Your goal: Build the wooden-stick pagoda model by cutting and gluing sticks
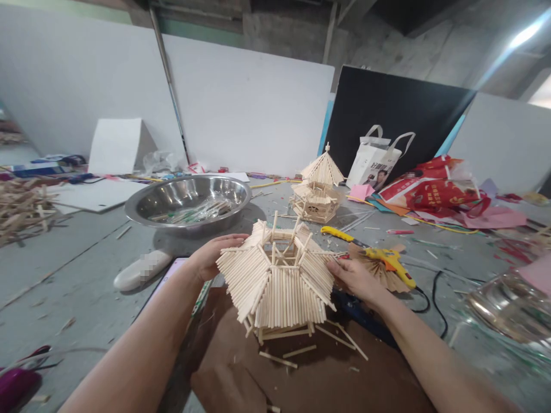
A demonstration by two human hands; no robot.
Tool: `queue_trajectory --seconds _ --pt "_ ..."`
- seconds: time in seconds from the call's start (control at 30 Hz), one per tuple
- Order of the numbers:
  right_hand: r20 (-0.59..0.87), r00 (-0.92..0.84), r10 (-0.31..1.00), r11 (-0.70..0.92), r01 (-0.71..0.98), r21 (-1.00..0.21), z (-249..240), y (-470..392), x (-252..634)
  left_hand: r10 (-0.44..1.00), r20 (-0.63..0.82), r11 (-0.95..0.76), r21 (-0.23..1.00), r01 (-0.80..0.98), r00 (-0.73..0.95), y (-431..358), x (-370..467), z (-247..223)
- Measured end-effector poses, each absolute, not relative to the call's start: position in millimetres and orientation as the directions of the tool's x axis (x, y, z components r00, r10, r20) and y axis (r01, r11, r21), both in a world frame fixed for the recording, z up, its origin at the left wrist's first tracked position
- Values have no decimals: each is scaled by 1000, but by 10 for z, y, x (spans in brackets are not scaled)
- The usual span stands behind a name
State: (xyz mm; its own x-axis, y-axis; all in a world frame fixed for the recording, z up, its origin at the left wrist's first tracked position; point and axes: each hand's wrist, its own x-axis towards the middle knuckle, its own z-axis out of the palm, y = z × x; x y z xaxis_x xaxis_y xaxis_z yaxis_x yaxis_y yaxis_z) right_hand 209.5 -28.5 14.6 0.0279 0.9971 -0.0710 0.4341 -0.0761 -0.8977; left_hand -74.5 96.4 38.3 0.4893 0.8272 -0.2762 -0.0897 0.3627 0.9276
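A pavilion model made of thin wooden sticks (282, 292) is in the middle, above brown paper (314, 384). Its sloping roof has a hole at the top with a few sticks standing up around it. My left hand (215, 255) grips the roof's left edge, its fingertips reaching behind. On the right edge my right hand (350, 275) has its thumb against the roof; its other fingers are partly hidden. Loose sticks (299, 351) lie on the paper in front. Farther back stands a second stick pavilion (321, 195) with a pointed roof.
Left of centre is a steel basin (146, 212) holding sticks and plastic wrapping. A yellow glue gun (391, 264) with a black cable and a yellow cutter (338, 234) lie to the right. Glassware (508, 310) is at far right, a stick pile (21, 212) at far left.
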Motion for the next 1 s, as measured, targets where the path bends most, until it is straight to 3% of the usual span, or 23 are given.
queue_trajectory --seconds 0.23,0.73,1.0 --pt "-152 -34 988 -139 247 -959 174 -355 2109 829 -281 370 924 -96 484 946 -736 392" --pt "-161 95 982 -180 253 -950 107 -265 2092 835 -289 373 923 -96 468 944 -722 394" --pt "-134 141 981 -138 22 -990 95 -284 2143 845 -295 373 923 -96 447 964 -725 376"
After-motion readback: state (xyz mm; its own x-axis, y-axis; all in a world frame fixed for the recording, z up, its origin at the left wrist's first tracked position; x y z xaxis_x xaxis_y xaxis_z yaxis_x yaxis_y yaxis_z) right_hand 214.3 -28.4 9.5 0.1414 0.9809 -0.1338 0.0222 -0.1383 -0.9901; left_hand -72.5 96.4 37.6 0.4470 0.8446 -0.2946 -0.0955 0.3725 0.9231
